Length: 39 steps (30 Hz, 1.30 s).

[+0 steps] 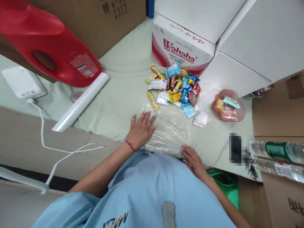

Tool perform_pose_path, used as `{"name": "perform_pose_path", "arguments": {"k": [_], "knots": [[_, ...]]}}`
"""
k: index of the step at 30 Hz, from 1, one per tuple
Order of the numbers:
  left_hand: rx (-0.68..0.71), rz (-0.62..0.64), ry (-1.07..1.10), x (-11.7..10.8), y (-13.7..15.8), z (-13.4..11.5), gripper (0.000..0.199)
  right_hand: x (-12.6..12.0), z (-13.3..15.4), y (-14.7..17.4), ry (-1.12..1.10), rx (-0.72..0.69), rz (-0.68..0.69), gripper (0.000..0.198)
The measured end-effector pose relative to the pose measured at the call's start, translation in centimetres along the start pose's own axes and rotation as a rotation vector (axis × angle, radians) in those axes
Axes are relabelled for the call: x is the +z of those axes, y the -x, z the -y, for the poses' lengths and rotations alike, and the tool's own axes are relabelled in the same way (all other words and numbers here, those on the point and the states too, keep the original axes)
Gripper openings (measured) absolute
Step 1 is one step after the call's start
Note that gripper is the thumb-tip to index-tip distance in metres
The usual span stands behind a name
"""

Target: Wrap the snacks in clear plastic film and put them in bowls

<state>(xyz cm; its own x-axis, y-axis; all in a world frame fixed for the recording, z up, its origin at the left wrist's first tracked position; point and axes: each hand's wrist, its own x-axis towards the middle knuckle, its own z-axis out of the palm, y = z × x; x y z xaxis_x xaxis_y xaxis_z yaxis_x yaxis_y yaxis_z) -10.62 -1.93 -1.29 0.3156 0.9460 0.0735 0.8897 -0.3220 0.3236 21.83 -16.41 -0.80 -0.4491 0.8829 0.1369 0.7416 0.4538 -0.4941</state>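
A clear plastic bag point(169, 133) lies flattened on the pale green cloth in front of my body. Across its left edge rests my left hand point(142, 129), palm down with the fingers spread. My right hand point(193, 158) touches the bag's lower right corner, its fingers stretched out and holding nothing visible. Just beyond the bag is a heap of small wrapped snacks point(175, 85) in yellow, blue, white and red packets. Crumpled clear plastic point(201, 119) sits to the right of the heap. Farther right, a pink bowl point(241, 111) holds more wrapped packets.
A white Wahaha box point(182, 47) stands behind the snacks. On the left are a red jug point(59, 38), a white roll point(80, 103) and a white power bank point(23, 83) with a cable. Plastic bottles point(276, 150) lie at the right edge, near brown cartons point(276, 114).
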Motion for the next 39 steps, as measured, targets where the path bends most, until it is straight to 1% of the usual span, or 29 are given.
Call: {"name": "perform_pose_path", "arguments": {"k": [2, 3, 5, 6, 8, 10, 12, 14, 16, 18, 19, 21, 22, 24, 26, 28, 30, 31, 33, 35, 37, 39], "knots": [[0.027, 0.024, 0.017, 0.4, 0.2, 0.3, 0.056, -0.5, 0.6, 0.2, -0.039, 0.019, -0.112, 0.044], [0.038, 0.030, 0.023, 0.4, 0.2, 0.4, 0.056, -0.6, 0.9, -0.3, -0.034, 0.036, -0.175, 0.042], [0.051, 0.040, 0.033, 0.2, 0.1, 0.4, 0.057, -0.7, 1.1, -2.1, 0.017, 0.057, -0.263, 0.043], [0.056, 0.045, 0.039, 0.1, 0.1, 0.5, 0.056, -0.6, 1.0, -3.2, 0.049, 0.061, -0.269, 0.046], [0.055, 0.046, 0.053, -0.3, 0.1, 0.9, 0.056, -0.4, 0.4, -5.5, 0.105, 0.075, -0.207, 0.050], [0.049, 0.036, 0.059, -0.6, 0.2, 1.7, 0.055, -0.7, -0.7, -7.3, 0.142, 0.092, -0.087, 0.048], [0.061, 0.031, 0.059, -0.8, 0.5, 2.5, 0.055, -1.5, -1.8, -8.9, 0.161, 0.107, 0.017, 0.041], [0.082, 0.033, 0.053, -0.9, 0.7, 3.1, 0.055, -2.7, -2.4, -10.9, 0.184, 0.105, 0.056, 0.038], [0.091, 0.030, 0.042, -0.8, 0.8, 3.3, 0.055, -4.0, -2.3, -14.2, 0.228, 0.075, 0.023, 0.037], [0.093, 0.025, 0.033, -0.7, 0.8, 3.3, 0.055, -4.5, -1.7, -18.9, 0.272, 0.010, -0.026, 0.034], [0.095, 0.023, 0.031, -0.6, 0.8, 3.3, 0.055, -4.4, -1.3, -21.5, 0.284, -0.017, -0.043, 0.033], [0.098, 0.022, 0.024, -0.5, 0.8, 3.2, 0.055, -3.5, -0.6, -27.1, 0.291, -0.037, -0.073, 0.037], [0.099, 0.023, 0.017, -0.5, 0.8, 3.2, 0.054, -2.7, -0.3, -29.8, 0.289, -0.035, -0.085, 0.042], [0.100, 0.026, 0.001, -0.5, 0.9, 3.3, 0.055, -0.9, -0.3, -34.6, 0.296, -0.023, -0.097, 0.059], [0.102, 0.029, -0.011, -0.5, 0.9, 3.3, 0.055, 0.8, -0.8, -38.3, 0.298, 0.010, -0.067, 0.072], [0.103, 0.033, -0.014, -0.5, 0.9, 3.3, 0.055, 1.8, -1.6, -40.6, 0.288, 0.020, -0.016, 0.067], [0.101, 0.037, -0.010, -0.6, 0.9, 3.3, 0.055, 1.9, -2.2, -41.3, 0.283, -0.011, -0.010, 0.054], [0.098, 0.038, -0.005, -0.6, 0.9, 3.3, 0.055, 1.5, -2.3, -41.0, 0.286, -0.035, -0.032, 0.051], [0.094, 0.036, 0.009, -0.7, 0.9, 3.2, 0.054, 0.3, -2.1, -39.2, 0.296, -0.073, -0.102, 0.052], [0.094, 0.031, 0.027, -0.8, 0.8, 3.2, 0.054, -1.4, -1.1, -35.9, 0.290, -0.094, -0.156, 0.056], [0.095, 0.027, 0.044, -0.9, 0.8, 3.2, 0.054, -3.0, 0.2, -31.7, 0.249, -0.115, -0.170, 0.059], [0.092, 0.025, 0.057, -0.9, 0.9, 3.2, 0.054, -3.9, 1.5, -27.2, 0.189, -0.139, -0.174, 0.056]]}}
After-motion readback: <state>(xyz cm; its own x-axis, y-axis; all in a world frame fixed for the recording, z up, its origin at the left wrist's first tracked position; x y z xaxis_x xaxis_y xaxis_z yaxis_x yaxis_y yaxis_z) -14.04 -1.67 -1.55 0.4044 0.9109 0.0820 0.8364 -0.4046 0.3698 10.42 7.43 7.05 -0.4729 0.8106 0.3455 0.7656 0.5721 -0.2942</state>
